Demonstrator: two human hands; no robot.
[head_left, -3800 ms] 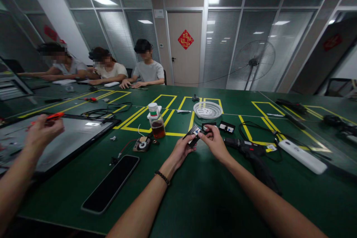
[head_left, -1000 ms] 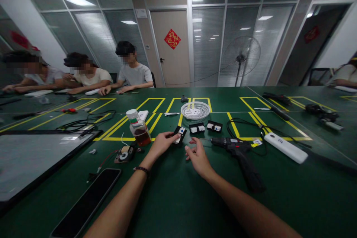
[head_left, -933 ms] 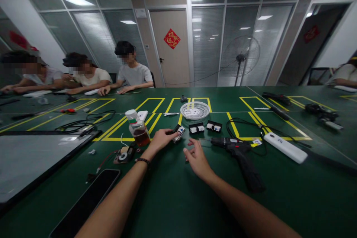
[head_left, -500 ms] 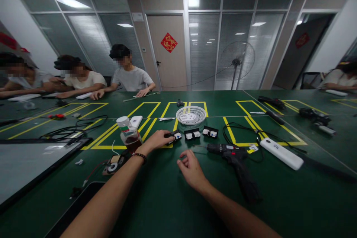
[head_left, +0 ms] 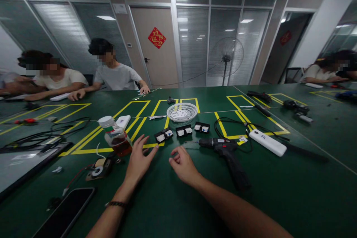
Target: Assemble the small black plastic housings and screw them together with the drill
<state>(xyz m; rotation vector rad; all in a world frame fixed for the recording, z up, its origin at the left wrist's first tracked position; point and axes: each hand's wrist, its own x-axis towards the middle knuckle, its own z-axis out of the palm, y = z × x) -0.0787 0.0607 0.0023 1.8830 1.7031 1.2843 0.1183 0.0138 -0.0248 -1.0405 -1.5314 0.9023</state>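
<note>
My left hand (head_left: 141, 160), a dark bead bracelet at its wrist, is spread above the table and holds nothing. Just beyond its fingertips lies the leftmost black-and-white block (head_left: 164, 135), apart from the hand. Two similar pieces, a middle block (head_left: 184, 131) and a right block (head_left: 202, 128), continue the row. My right hand (head_left: 183, 164) has loosely curled fingers, thumb apart from them, with nothing visible in it. Close to its right is a black power drill (head_left: 223, 147), lying on its side with its thin bit pointing left. A white plastic basket (head_left: 182, 113) stands behind the blocks.
Left of my left hand are a jar of dark liquid (head_left: 118, 141), a small wired device (head_left: 100, 165) and a phone (head_left: 67, 212). A white handheld device (head_left: 267, 142) and black cables lie right. Yellow tape marks the green table (head_left: 173, 208). Other people sit across it.
My left hand has let go of the leftmost block, drawn back toward me and spread its fingers. My right hand stays curled near the drill bit. The view has turned slightly right.
</note>
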